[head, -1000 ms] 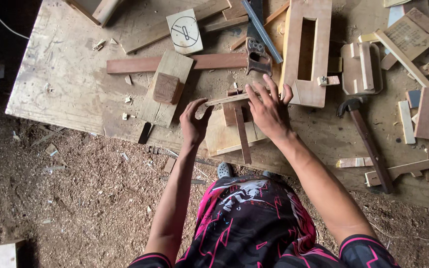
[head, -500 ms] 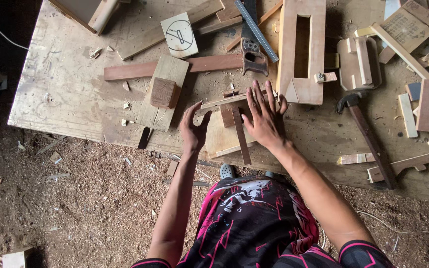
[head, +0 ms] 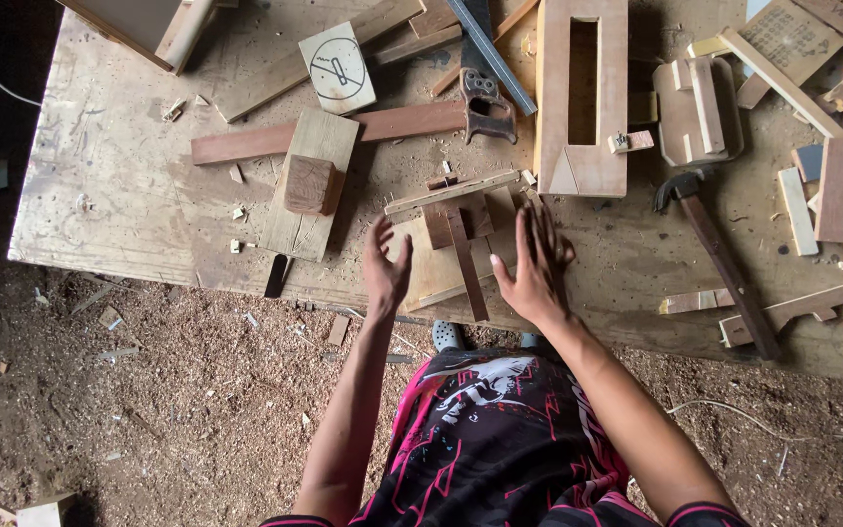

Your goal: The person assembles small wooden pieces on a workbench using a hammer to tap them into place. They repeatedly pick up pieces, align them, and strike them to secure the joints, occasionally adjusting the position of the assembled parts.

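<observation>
A T-shaped wooden piece [head: 458, 224], made of a pale crossbar and a dark red stem, lies on a light board [head: 441, 268] at the near edge of the workbench [head: 119, 195]. My left hand [head: 383, 268] hovers just left of it, fingers spread, holding nothing. Just right of the T-piece, my right hand [head: 536, 259] also has its fingers spread and holds nothing. Whether either hand touches the wood I cannot tell.
A hammer [head: 719, 249] lies to the right. A handsaw [head: 485, 93] and a long slotted wooden frame [head: 582, 93] lie behind the T-piece. A plank with a small block [head: 310, 182] sits to the left. Offcuts crowd the right side. Sawdust covers the floor [head: 148, 410].
Both hands have drawn back toward me off the T-shaped piece, which they were touching. The view has shifted slightly.
</observation>
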